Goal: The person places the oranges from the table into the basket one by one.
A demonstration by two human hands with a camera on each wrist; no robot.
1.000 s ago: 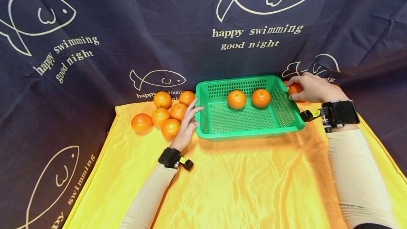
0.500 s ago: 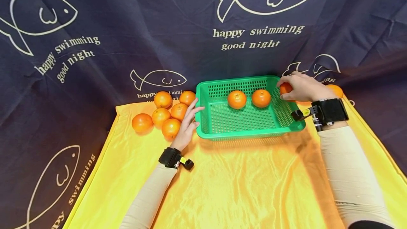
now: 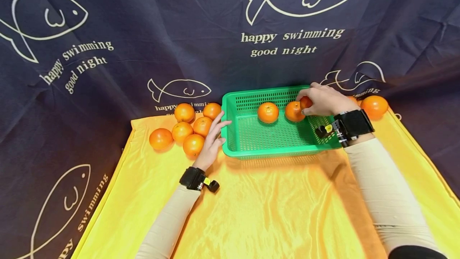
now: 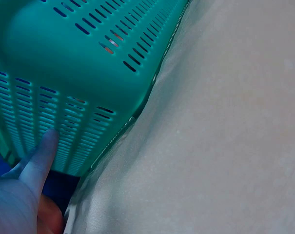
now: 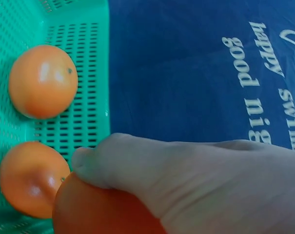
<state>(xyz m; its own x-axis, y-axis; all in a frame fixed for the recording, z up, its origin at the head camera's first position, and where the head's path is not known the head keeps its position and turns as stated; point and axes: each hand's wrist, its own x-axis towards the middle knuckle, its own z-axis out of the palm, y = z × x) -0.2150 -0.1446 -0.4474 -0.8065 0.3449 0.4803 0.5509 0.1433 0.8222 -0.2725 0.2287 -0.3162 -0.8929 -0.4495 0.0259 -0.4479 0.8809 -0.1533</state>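
A green plastic basket (image 3: 273, 153) with slotted walls stands on the yellow cloth. My right hand (image 3: 323, 100) grips an orange (image 3: 306, 103) over the basket's right end, and in the right wrist view this held orange (image 5: 101, 209) hides part of its neighbour. Inside the basket sit two other oranges, a left one (image 3: 268, 112) and a right one (image 3: 294, 111). Against the basket's left end rests my left hand (image 3: 212, 143), its fingers fairly straight at the rim. A finger (image 4: 42, 156) touches the slotted wall (image 4: 64, 122) in the left wrist view.
Several oranges (image 3: 182, 132) lie grouped left of the basket, close to my left hand. More fruit, including an orange (image 3: 374, 107), lies to the right behind my right wrist. A dark fish-print curtain (image 3: 201, 51) hangs directly behind the basket.
My right hand has carried an orange leftward from beside the basket, across its right rim, to above the inside. The left hand and the basket have stayed in place.
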